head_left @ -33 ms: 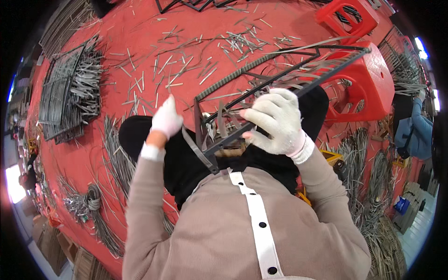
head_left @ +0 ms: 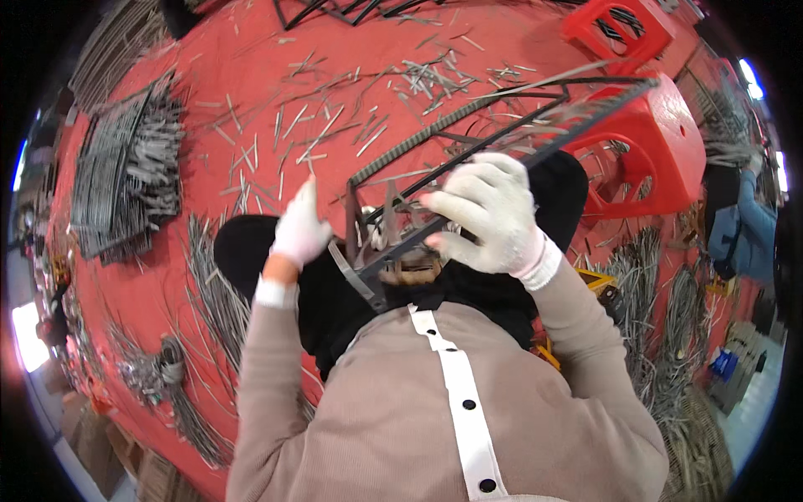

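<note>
A dark metal frame (head_left: 478, 147) rests slanted across my lap, with one long side partly wrapped in grey strip. My right hand (head_left: 489, 213), in a white glove, has its fingers bent over the near bar and grips it. My left hand (head_left: 301, 224), also gloved, is closed beside the frame's near-left corner. A flat grey strip (head_left: 355, 274) runs from that corner up to the left hand, which appears to pinch it; the fingertips' hold is partly hidden. Loose grey strips (head_left: 389, 222) hang inside the frame's left end, above my black trousers.
Red stools (head_left: 661, 138) stand at the right, touching or behind the frame's far end. Cut strips (head_left: 435, 79) litter the red floor. A stack of wrapped frames (head_left: 113, 176) lies left; bundles of strips (head_left: 640, 284) lie right. Another person (head_left: 744, 226) is at the far right.
My left hand has shifted slightly toward the frame and down. The right hand and frame have moved only slightly.
</note>
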